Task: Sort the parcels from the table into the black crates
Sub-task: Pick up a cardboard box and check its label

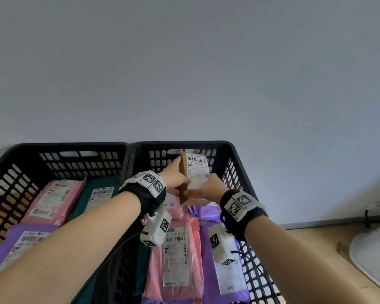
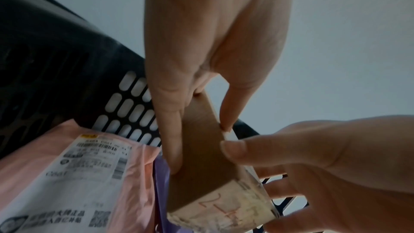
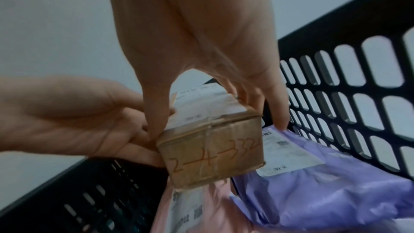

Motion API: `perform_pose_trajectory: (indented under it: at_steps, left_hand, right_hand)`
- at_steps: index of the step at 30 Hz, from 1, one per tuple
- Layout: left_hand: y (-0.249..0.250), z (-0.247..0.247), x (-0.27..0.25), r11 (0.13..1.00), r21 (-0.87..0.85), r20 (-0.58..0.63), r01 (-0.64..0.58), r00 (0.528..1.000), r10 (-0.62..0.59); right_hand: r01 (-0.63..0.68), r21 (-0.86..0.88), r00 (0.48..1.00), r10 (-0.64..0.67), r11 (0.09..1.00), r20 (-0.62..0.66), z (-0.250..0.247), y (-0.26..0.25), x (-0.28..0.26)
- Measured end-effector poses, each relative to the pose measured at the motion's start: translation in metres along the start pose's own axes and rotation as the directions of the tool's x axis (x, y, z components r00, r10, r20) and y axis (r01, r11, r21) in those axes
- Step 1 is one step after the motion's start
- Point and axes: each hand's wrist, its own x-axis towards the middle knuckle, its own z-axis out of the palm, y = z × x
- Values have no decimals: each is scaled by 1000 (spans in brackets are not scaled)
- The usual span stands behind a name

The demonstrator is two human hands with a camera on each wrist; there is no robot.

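Black wrist straps (image 1: 147,198) on both bare forearms; white marker-tagged blocks, white camera pods (image 1: 156,230) hanging, thin black cables.

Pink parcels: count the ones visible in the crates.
2: one pink parcel in the left crate, one in the right crate below the hands. Others may be hidden.

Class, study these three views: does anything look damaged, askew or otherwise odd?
Only slightly. The cardboard box, held by both the left hand and right hand over the right crate, has wrinkled, worn tape and a number handwritten on its end. It is tilted, not lying flat. Nothing looks spilled.
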Motion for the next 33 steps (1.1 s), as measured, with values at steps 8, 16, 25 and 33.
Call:
perform_pose_trajectory:
  at_steps: [8,16,25,33]
  left_hand:
    - [-29,18,37,990,31,-41,138,990,-136]
    - [-74,-4,65,957,77,-204,281,943,-261]
    - [-86,-12,52,892,149,-361,427,863,-353]
    - [-90,-12,38,815,396,-297,423,899,-322]
  right_hand:
    - [-88,-6,996,89,996,25,28,17,35]
    - [52,35,999,-52,998,9,48,10,46]
    - [148,47,984,-152,988,98,77,5,45]
    - [233,-46,962,-223,971,160,86,2,51]
